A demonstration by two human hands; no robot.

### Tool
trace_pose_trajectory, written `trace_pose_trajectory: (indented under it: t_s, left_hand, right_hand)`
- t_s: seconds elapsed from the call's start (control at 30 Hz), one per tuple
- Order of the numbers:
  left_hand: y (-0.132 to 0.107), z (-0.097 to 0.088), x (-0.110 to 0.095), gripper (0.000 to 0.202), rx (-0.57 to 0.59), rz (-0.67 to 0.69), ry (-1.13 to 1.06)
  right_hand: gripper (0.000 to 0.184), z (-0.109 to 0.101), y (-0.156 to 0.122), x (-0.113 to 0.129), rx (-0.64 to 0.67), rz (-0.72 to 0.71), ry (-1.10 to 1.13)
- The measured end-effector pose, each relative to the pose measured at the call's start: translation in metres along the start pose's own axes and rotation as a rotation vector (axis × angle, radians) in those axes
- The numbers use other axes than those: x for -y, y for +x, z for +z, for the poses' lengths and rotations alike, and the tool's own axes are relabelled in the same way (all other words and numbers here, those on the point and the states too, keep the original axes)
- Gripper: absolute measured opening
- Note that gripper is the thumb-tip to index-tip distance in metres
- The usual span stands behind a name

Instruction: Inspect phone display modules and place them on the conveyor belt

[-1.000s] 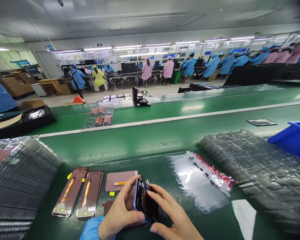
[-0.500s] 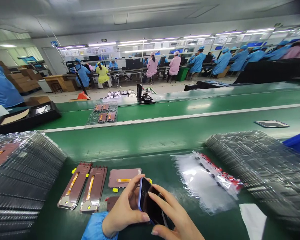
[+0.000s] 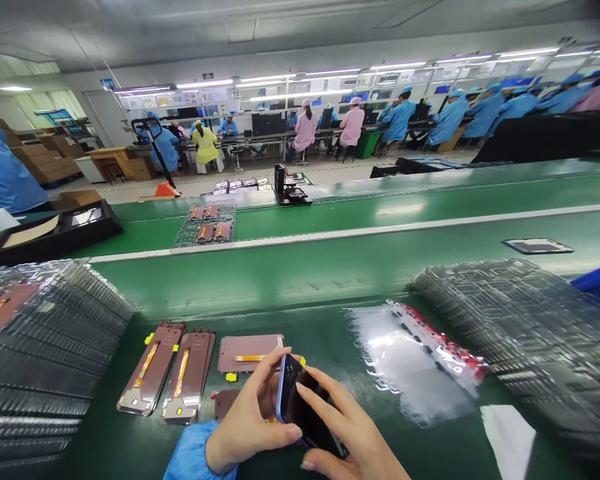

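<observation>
1 blue-edged smartphone (image 3: 300, 413) sits clamped between left hand (image 3: 253, 420) and right hand (image 3: 350, 433), above a green assembly bench (image 3: 305, 320).

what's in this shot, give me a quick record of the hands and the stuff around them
left hand: grips the blue edge of a dark smartphone
right hand: fingers spread across the phone's dark face
nearby: pinkish panels with orange flex strips, stacked clear plastic trays, plastic bag
rest: green conveyor belt, co-workers in blue smocks
</observation>
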State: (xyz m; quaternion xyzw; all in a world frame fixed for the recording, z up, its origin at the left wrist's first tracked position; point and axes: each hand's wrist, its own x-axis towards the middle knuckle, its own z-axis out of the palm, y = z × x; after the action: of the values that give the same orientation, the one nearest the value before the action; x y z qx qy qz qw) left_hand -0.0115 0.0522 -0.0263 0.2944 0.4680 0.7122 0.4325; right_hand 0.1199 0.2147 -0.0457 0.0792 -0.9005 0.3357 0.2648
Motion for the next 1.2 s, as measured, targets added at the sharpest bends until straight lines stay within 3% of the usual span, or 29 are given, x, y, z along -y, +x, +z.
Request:
trace_pose_trajectory:
  t_s: [0.63, 0.87, 1.07, 1.2]
  left_hand:
    - [-0.006, -0.002, -0.002, 0.086, 0.036, 0.030, 0.127]
    - [-0.006, 0.001, -0.005, 0.084, 0.070, 0.013, 0.021]
    - [-0.006, -0.001, -0.007, 0.088, 0.066, -0.007, -0.011]
    - [0.002, -0.003, -0.006, 0.078, 0.048, -0.063, -0.111]
  right_hand:
    - [0.055, -0.008, 0.006, 0.008, 0.007, -0.098, -0.059]
    - [0.050, -0.011, 0.008, 0.008, -0.037, -0.173, -0.124]
    - [0.071, -0.010, 0.009, 0.008, -0.048, -0.191, -0.252]
    - [0.072, -0.004, 0.007, 0.010, -0.075, -0.076, -0.210]
